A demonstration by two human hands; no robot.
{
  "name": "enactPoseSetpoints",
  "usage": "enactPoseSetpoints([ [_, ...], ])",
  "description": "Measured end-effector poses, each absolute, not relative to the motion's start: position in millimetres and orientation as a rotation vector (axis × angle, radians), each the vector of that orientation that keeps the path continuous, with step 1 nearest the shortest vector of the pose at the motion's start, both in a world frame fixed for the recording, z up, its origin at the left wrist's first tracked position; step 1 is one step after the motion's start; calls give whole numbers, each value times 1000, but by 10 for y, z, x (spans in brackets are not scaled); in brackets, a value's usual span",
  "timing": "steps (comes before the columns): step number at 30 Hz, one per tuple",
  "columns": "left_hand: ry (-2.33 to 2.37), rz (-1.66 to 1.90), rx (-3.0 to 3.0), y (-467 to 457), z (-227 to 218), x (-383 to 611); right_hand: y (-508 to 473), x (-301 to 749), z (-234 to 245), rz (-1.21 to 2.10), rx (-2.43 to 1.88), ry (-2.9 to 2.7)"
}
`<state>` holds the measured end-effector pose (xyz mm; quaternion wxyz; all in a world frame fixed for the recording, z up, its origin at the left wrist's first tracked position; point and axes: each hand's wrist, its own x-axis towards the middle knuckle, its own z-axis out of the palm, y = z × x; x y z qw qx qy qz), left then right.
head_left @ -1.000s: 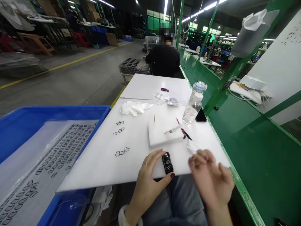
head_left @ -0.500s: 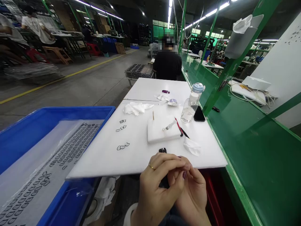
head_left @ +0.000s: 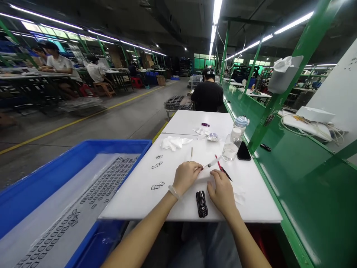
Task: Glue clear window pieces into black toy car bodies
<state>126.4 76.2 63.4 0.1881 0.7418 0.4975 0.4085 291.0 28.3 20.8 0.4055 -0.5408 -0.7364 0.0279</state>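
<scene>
My left hand [head_left: 186, 178] reaches onto a white foam block [head_left: 205, 176], its fingertips pinching the end of a slim plastic syringe [head_left: 212, 162]. My right hand [head_left: 221, 193] rests just beside it with fingers apart, touching the block's near edge and holding nothing. A glossy black car-shaped object [head_left: 201, 203] lies between my wrists near the front of the white table [head_left: 134, 203]. Red-handled tweezers [head_left: 222, 169] lie just right of the syringe. The hands hide most of the block. Several thin dark rims [head_left: 157, 186] lie left of my left hand.
A blue crate [head_left: 83, 147] at my left holds a plastic sheet with rows of dark rims. A water bottle [head_left: 231, 147], a black phone [head_left: 244, 151] and tissues [head_left: 174, 143] stand on the table. A co-worker [head_left: 206, 96] sits beyond its far end.
My hands have separated and moved from the table's front up to the foam block. The syringe has left the block's top and is now at my left fingertips. The black object lies on the table.
</scene>
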Motion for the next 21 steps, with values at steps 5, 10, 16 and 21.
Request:
enactPoseSetpoints([
  [5, 1614, 1326, 1895, 901, 575, 1158, 244, 2821, 136, -23, -1470, -1911],
  [10, 1833, 1268, 1747, 1166, 524, 985, 198, 2822, 222, 67, -1519, -1911],
  [16, 1868, 1151, 1652, 1071, 539, 858, 159, 3351, 377, 247, -1421, -1625],
  [21, 1972, 1109, 1604, 529, 550, 408, 158, 3589, 363, -102, -1809, -1703],
])
